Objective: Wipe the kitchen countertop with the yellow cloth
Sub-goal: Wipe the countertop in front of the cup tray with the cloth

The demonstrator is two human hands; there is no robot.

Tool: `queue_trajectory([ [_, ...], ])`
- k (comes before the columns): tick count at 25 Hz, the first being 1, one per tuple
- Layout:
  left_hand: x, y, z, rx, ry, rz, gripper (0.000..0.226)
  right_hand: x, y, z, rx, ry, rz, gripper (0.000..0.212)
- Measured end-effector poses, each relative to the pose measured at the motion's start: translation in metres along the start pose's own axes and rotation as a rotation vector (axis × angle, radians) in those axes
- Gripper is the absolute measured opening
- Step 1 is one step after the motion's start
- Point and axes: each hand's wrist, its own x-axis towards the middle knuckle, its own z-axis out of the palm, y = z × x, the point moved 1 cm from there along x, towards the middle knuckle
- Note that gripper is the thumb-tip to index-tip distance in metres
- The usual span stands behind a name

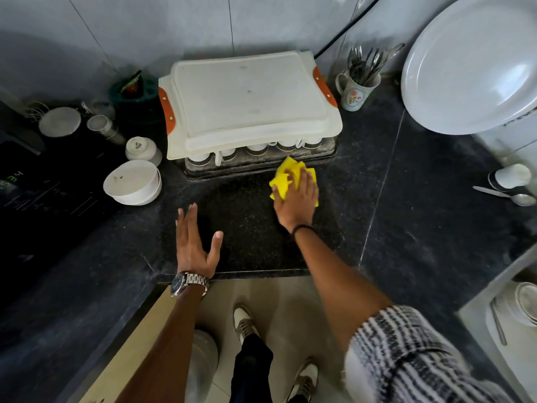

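**Wiping the dark counter with a soft yellow cloth**

Pressing down flat, the right hand [295, 197] lies on top of the yellow cloth [283, 180], fingers spread over it, not balled into a fist. The cloth sits on the black countertop [421, 216], toward the back edge, just in front of the tray of cups [258, 161] with the white board [250, 103] on top.

The cloth looks thin, light and floppy. It is bunched up, so it will likely fold and slide under the palm. I think a flat hand on its middle works best, with fingers pinning the loose corners.

The left hand [194, 245] is open and holds nothing. It rests near the front edge of the countertop.

Some green glowing letters show on the stove [35, 181] at the left edge, but they are too blurry to read. The flower mug [356, 93] shows no words.
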Motion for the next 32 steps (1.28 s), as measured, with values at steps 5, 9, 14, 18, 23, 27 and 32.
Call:
queue_trajectory([
  [5, 0.002, -0.002, 0.000, 0.038, 0.072, 0.071, 0.080, -0.058, -0.100, 0.043, 0.073, -0.186, -0.387, 0.058],
  [9, 0.000, -0.002, -0.003, 0.047, 0.110, 0.090, 0.080, -0.101, -0.096, 0.039, 0.138, -0.373, -0.709, 0.052],
  [14, 0.002, -0.006, -0.004, 0.010, 0.125, 0.013, 0.076, -0.117, -0.003, 0.000, 0.213, -0.292, -0.715, 0.042],
  [18, 0.001, -0.008, 0.000, 0.067, 0.072, 0.015, 0.077, -0.089, 0.055, -0.018, 0.116, -0.197, -0.574, 0.047],
  [23, 0.001, -0.010, 0.004, 0.074, 0.044, 0.050, 0.077, -0.016, 0.034, -0.010, 0.001, -0.092, -0.384, 0.049],
  [27, 0.002, -0.007, 0.004, 0.013, 0.047, 0.032, 0.080, -0.007, -0.018, 0.014, -0.034, -0.069, -0.285, 0.049],
  [32, 0.000, -0.005, -0.001, -0.079, 0.130, 0.001, 0.082, -0.065, -0.115, 0.037, 0.014, -0.279, -0.616, 0.053],
])
